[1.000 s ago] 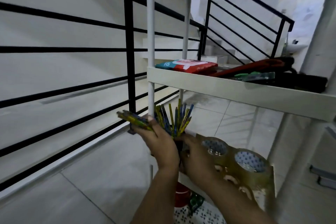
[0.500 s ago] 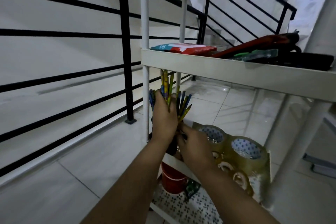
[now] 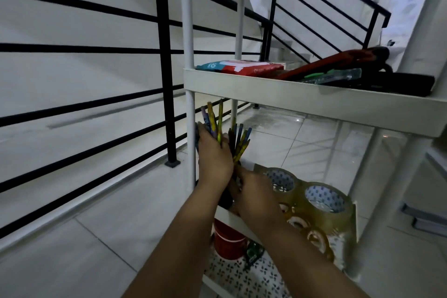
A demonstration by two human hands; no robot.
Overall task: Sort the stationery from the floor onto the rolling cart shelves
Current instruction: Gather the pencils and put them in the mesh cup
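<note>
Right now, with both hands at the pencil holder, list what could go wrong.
1. The left hand grips only some pencils; loose ones could slip to the floor.
2. The right hand steadies a dark holder near the middle shelf's edge; it might tip off.
3. Tape rolls sit close by and could get knocked.

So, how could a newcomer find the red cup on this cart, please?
Start at the white rolling cart beside the black stair railing and look at its lowest shelf, below both forearms. The red cup stands there on a patterned liner, the only red, round container at that level.
</note>
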